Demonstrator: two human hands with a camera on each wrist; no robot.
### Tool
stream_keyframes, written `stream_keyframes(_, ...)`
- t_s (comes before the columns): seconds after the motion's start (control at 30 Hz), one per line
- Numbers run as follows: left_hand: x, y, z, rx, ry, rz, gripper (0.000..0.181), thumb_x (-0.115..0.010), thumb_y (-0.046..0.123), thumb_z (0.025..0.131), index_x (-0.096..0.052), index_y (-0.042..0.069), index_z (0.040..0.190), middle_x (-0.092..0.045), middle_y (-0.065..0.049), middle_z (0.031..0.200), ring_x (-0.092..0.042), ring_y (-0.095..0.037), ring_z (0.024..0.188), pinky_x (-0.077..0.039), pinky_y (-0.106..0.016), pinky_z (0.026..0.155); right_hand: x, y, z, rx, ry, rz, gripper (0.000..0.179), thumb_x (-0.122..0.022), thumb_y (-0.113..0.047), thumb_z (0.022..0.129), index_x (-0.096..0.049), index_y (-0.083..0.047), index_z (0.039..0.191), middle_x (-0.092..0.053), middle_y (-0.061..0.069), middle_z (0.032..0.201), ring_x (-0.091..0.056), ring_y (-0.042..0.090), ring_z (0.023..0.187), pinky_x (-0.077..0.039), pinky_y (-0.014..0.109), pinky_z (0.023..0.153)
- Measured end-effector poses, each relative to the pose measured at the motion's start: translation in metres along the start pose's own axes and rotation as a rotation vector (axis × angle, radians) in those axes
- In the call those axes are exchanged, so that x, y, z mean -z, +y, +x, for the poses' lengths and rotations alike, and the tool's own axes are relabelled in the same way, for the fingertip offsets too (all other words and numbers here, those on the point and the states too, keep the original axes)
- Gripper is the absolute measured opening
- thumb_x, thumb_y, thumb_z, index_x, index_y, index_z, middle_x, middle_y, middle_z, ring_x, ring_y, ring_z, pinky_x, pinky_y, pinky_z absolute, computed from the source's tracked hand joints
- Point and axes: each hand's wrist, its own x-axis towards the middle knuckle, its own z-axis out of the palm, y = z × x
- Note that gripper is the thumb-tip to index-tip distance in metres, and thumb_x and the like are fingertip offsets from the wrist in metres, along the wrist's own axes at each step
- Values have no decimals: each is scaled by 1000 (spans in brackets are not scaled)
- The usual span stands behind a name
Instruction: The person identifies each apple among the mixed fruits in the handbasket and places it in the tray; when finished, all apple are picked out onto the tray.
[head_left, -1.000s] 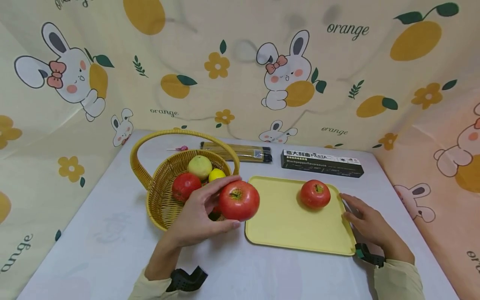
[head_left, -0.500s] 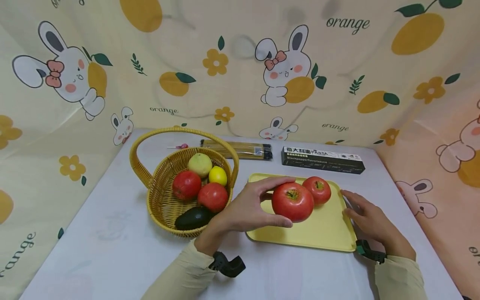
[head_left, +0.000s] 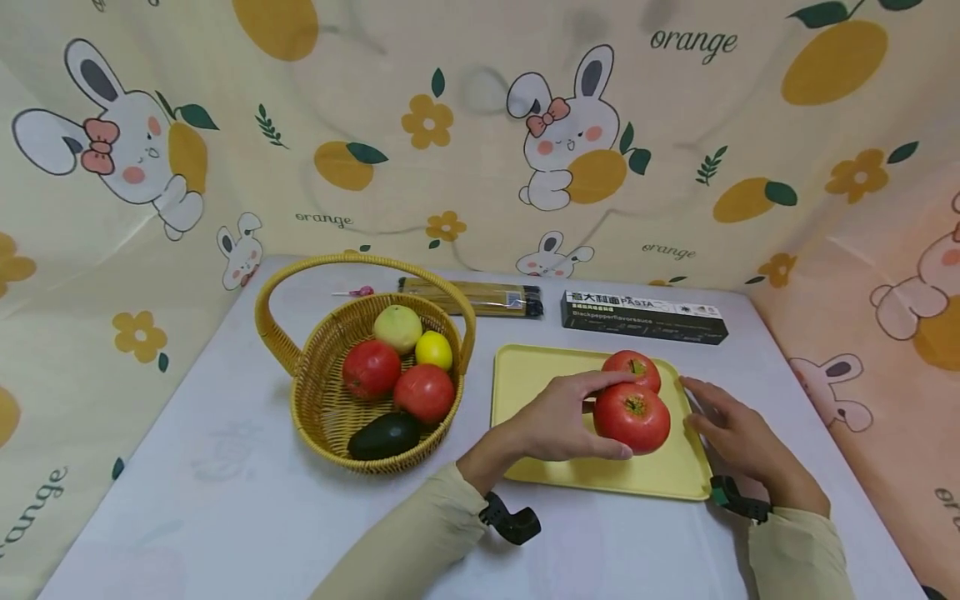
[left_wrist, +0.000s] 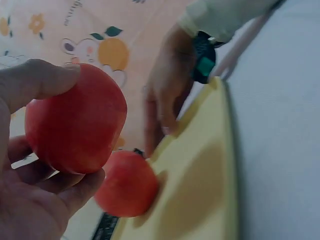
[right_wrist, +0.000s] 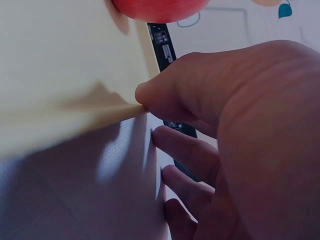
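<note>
My left hand point(head_left: 558, 421) grips a red apple point(head_left: 632, 418), thumb on the near side and fingers on the far side. The apple hangs above the yellow tray point(head_left: 536, 371), in front of a second red apple point(head_left: 624, 361) that rests on the tray. In the left wrist view, the held apple point(left_wrist: 77, 122) appears higher than the resting apple point(left_wrist: 127, 184), and its underside is off the tray. At the tray's right edge is my right hand point(head_left: 738, 437); its thumb point(right_wrist: 165, 97) touches the rim, while several loosely bent fingers lie outside it.
A wicker basket point(head_left: 303, 400) with a tall handle stands left of the tray, holding an avocado point(head_left: 385, 436), a lemon point(head_left: 433, 351), a pale green fruit point(head_left: 398, 328) and red fruits. Behind lie a noodle pack point(head_left: 487, 298), a pasta box point(head_left: 645, 318) and a lollipop point(head_left: 362, 292).
My left hand has carried the apple rightward from in front of the basket to above the tray, near the other apple. My right hand has stayed at the tray's edge.
</note>
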Motion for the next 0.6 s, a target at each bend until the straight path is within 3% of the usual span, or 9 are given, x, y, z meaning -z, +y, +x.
stream_keyframes(0.17,-13,-11,8,32,-30,33,88,-93,20,88,-49,20,165,-57,0,156,-56,-3,135,-55,-15,100,1,0,0,8,-6,5,80,-65,-38,110,-26,-14,175,-20,34,177,-21,66,158,-44,74,111)
stream_keyframes(0.33,-23,-21,13,80,-19,59,85,-94,23,87,-52,24,161,-60,3,151,-58,-3,130,-56,-15,97,0,0,-1,22,-4,9,79,-65,-37,110,-26,-14,175,-20,33,177,-21,66,158,-44,74,111)
stream_keyframes(0.5,-33,-27,16,116,-18,164,82,-96,27,86,-56,26,157,-63,9,144,-56,-2,130,-56,-17,97,0,1,-2,22,0,12,82,-66,-40,109,-25,-15,175,-19,32,178,-20,67,158,-44,74,110)
stream_keyframes(0.6,-37,-30,17,101,-34,240,83,-96,28,86,-55,24,158,-64,11,144,-56,-1,132,-54,-17,101,0,1,-2,21,2,10,82,-66,-41,109,-25,-15,175,-19,32,178,-20,66,158,-43,75,111)
